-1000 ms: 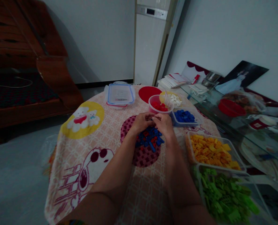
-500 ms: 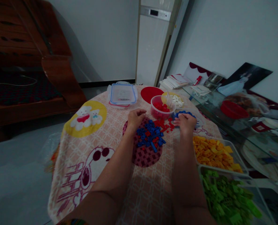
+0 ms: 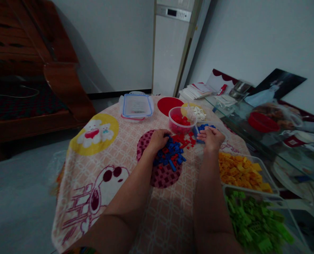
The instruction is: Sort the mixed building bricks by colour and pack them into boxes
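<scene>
A loose pile of blue toy bricks with some red pieces mixed in lies on the tablecloth. My left hand is at the pile's upper left edge, its fingers curled down and closed against the bricks; what they grip is hidden. Small red bricks are scattered beyond the pile, between my hands. My right hand hovers at the near side of a clear box of blue bricks, thumb and fingers pinched together; anything between them is too small to make out.
A clear tub of red bricks stands behind the pile, near white pieces. To the right are boxes of yellow bricks and green bricks. A lidded clear box sits far left; a glass table adjoins at right.
My left hand has moved down and right onto the blue pile. My right hand has stayed by the box of blue bricks, turning slightly, and the view has shifted a little.
</scene>
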Demonstrator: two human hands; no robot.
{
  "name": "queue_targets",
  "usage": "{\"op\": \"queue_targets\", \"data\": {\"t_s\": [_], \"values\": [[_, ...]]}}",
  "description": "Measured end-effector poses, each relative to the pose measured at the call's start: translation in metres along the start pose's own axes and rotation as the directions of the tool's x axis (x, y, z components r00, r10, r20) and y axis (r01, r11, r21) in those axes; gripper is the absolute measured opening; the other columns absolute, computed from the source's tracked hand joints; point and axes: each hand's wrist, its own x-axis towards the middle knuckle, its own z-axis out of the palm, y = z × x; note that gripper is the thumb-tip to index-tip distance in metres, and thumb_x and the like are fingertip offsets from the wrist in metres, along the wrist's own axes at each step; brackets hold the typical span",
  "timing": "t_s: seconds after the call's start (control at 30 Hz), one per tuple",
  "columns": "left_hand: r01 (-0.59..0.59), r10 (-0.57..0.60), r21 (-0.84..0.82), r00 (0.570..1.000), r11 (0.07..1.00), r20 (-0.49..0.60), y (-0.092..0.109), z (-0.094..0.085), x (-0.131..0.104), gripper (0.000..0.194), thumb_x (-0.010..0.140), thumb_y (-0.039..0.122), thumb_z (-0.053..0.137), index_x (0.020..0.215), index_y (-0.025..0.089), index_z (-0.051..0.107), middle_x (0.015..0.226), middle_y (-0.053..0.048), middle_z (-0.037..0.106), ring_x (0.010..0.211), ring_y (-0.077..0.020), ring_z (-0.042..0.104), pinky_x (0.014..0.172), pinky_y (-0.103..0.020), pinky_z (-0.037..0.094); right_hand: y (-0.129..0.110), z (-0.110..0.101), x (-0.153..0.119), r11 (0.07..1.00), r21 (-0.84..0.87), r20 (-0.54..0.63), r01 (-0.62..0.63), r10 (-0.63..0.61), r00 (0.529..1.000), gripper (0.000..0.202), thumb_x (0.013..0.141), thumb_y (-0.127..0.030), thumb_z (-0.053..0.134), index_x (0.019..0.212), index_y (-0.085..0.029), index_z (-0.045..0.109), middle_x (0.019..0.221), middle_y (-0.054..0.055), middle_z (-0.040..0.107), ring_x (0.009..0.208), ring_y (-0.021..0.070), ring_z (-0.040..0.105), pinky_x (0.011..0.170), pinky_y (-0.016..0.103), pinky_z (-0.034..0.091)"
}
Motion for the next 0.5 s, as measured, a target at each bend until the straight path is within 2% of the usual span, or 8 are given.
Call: {"op": "queue_targets", "data": {"t_s": [0.1, 0.2, 0.27, 0.37, 0.5], "values": [[0.01, -0.01, -0.017, 1.0, 1.0, -0.028, 0.0, -0.001, 0.0, 0.03, 0.073, 0.001, 0.066, 0.089, 0.02, 0.083, 0.097, -0.007, 0.08, 0.098, -0.0263, 0.072, 0.106, -0.041, 0.051, -0.004, 0.006, -0.008, 0.999, -0.047, 0.112, 0.024, -0.019, 0.994, 0.019, 0.074, -0.032, 0.069, 0.081, -0.014, 0.064, 0.054, -0.002, 0.064, 0.039, 0.0133, 0.061, 0.038, 0.021, 0.05], [0.024, -0.031, -0.099, 0.997, 0.995, -0.069, 0.0, -0.002, 0.001, 0.026, 0.075, 0.005, 0.066, 0.089, 0.02, 0.082, 0.091, -0.006, 0.08, 0.091, -0.0239, 0.072, 0.099, -0.038, 0.054, -0.008, 0.014, -0.018, 0.995, -0.093, 0.254, 0.032, -0.007, 0.967, 0.018, 0.074, -0.032, 0.068, 0.08, -0.015, 0.065, 0.054, -0.002, 0.065, 0.037, 0.0123, 0.059, 0.037, 0.02, 0.049], [0.068, -0.083, -0.228, 0.995, 0.971, -0.057, 0.001, -0.002, 0.001, 0.023, 0.079, 0.01, 0.065, 0.093, 0.018, 0.081, 0.085, -0.004, 0.079, 0.079, -0.0205, 0.071, 0.087, -0.034, 0.057, -0.011, 0.02, -0.026, 0.989, -0.146, 0.359, 0.026, 0.029, 0.933, 0.017, 0.074, -0.031, 0.067, 0.08, -0.015, 0.066, 0.054, -0.002, 0.065, 0.038, 0.012, 0.058, 0.036, 0.02, 0.048], [0.137, -0.151, -0.459, 0.988, 0.878, 0.007, 0.006, -0.003, -0.001, 0.02, 0.084, 0.017, 0.064, 0.096, 0.016, 0.079, 0.078, -0.003, 0.077, 0.067, -0.0156, 0.067, 0.071, -0.028, 0.057, -0.012, 0.03, -0.038, 0.968, -0.244, 0.503, 0.05, 0.083, 0.86, 0.017, 0.074, -0.031, 0.068, 0.081, -0.015, 0.068, 0.055, -0.003, 0.065, 0.04, 0.0111, 0.059, 0.037, 0.018, 0.047], [0.172, -0.164, -0.597, 0.984, 0.784, 0.069, 0.011, -0.005, -0.004, 0.015, 0.085, 0.021, 0.066, 0.091, 0.015, 0.078, 0.074, -0.002, 0.075, 0.065, -0.013, 0.065, 0.067, -0.024, 0.054, -0.008, 0.04, -0.051, 0.946, -0.305, 0.621, 0.11, 0.11, 0.776, 0.019, 0.075, -0.027, 0.066, 0.09, -0.015, 0.07, 0.057, -0.004, 0.065, 0.043, 0.0104, 0.06, 0.039, 0.017, 0.047]]}}
